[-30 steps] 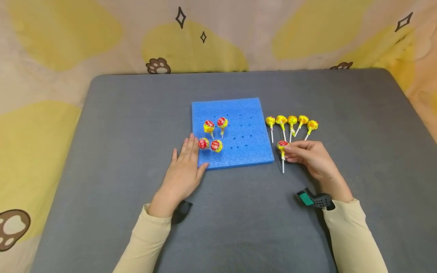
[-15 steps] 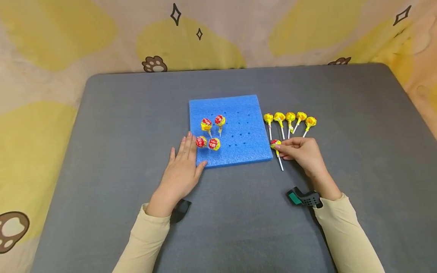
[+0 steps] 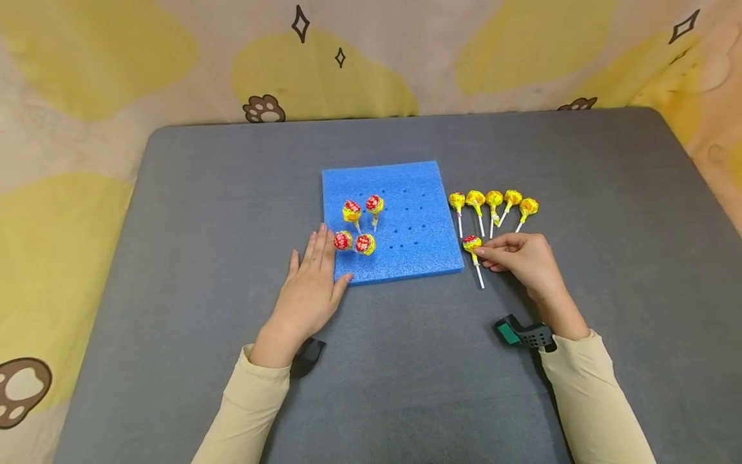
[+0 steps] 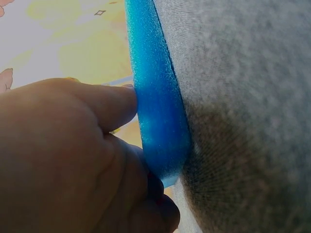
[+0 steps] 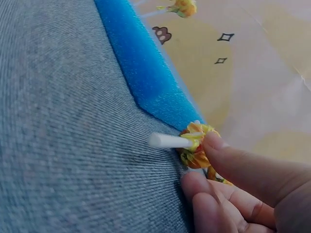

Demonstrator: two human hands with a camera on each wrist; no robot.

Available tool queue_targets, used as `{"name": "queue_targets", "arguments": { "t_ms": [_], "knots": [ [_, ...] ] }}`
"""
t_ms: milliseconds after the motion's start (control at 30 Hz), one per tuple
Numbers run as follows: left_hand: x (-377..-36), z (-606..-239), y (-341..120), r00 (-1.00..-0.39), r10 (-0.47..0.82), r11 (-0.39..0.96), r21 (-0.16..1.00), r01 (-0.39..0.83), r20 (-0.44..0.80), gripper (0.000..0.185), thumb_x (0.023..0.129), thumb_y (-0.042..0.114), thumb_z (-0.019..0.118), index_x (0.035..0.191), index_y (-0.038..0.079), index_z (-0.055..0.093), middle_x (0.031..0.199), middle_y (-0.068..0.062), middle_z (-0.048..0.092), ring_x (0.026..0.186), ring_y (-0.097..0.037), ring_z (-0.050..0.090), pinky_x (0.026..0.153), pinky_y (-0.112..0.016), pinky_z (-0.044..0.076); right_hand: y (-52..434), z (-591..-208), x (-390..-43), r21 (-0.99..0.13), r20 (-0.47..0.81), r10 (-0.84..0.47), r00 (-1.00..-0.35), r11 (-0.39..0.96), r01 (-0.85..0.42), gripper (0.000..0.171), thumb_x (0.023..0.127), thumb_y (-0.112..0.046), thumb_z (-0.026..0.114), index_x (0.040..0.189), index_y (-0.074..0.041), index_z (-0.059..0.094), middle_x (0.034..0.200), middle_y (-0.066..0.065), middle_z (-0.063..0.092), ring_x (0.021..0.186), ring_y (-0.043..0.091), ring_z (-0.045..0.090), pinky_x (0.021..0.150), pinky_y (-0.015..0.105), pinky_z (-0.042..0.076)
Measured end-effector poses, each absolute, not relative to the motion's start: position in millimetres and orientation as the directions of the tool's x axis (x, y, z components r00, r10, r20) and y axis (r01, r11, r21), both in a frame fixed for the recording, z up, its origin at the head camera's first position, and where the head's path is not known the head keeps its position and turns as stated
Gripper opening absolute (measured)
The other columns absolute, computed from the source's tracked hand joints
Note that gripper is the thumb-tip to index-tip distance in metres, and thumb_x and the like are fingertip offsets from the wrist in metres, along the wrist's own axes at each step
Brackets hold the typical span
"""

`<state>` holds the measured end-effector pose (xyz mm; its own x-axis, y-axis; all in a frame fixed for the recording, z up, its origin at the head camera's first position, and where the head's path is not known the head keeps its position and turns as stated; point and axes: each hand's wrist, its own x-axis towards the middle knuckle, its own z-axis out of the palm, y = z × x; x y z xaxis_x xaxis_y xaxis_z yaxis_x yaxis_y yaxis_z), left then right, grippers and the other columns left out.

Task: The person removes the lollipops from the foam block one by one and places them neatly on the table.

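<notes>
My right hand pinches a lollipop in a red and yellow wrapper, just off the right edge of a blue foam board. Its white stick points away from the fingers, free of the grip, in the right wrist view. Flat and with straight fingers, my left hand lies along the board's left edge, thumb at the front corner. The left wrist view has the thumb against the foam's side. Several lollipops, such as one near the front, stand upright in the board's left part.
Beyond my right hand, several yellow-wrapped lollipops lie in a row on the grey table, sticks toward me. Rows of small holes run across the board's right part. A patterned cloth hangs behind the table.
My right hand has shifted a little left with the lollipop, bringing it closer to the board. The stick has gone from straight to slanted. My left hand keeps its place on the board.
</notes>
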<state>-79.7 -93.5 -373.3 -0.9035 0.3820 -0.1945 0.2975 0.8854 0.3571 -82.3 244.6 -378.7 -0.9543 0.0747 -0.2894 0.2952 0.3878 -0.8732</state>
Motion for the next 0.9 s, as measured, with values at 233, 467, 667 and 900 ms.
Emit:
{"name": "queue_targets", "arguments": {
  "t_ms": [233,467,667,900],
  "knots": [
    [-80,-374,-94,-0.902,0.384,0.886,0.354,0.299,-0.198,0.075,0.098,0.035,0.047,0.149,-0.004,0.007,0.156,-0.017,-0.001,0.143,-0.031,0.0,0.111,-0.055,0.005,251,-380,-83,-0.916,-0.284,0.015,-0.959,0.293,0.275,0.038,0.084,-0.01,0.072,0.104,0.02,0.061,0.075,-0.009,0.07,0.068,0.004,0.067,0.063,0.022,0.054],
    [-80,-374,-94,-0.903,0.383,0.886,0.354,0.299,-0.194,0.075,0.098,0.036,0.047,0.149,-0.004,0.007,0.156,-0.017,0.0,0.143,-0.031,0.0,0.111,-0.055,0.005,258,-381,-83,-0.953,-0.29,-0.062,-0.955,0.11,0.282,0.021,0.082,0.002,0.07,0.099,0.014,0.066,0.078,0.0,0.072,0.07,0.01,0.069,0.064,0.024,0.055],
    [-79,-373,-96,-0.904,0.376,0.888,0.359,0.288,-0.205,0.076,0.098,0.036,0.047,0.149,-0.003,0.007,0.157,-0.017,-0.001,0.143,-0.031,-0.001,0.111,-0.056,0.005,261,-380,-84,-0.954,-0.296,-0.11,-0.949,-0.007,0.299,0.012,0.082,0.006,0.068,0.09,-0.002,0.073,0.082,0.005,0.072,0.073,0.013,0.07,0.065,0.024,0.055],
    [-80,-372,-93,-0.898,0.375,0.889,0.364,0.279,-0.228,0.075,0.099,0.036,0.046,0.15,0.0,0.006,0.157,-0.013,-0.004,0.143,-0.028,-0.003,0.112,-0.054,0.004,263,-374,-82,-0.958,-0.254,-0.137,-0.957,-0.1,0.269,0.014,0.083,0.01,0.065,0.091,0.0,0.073,0.083,0.008,0.072,0.072,0.015,0.07,0.066,0.027,0.055]
  ]
}}
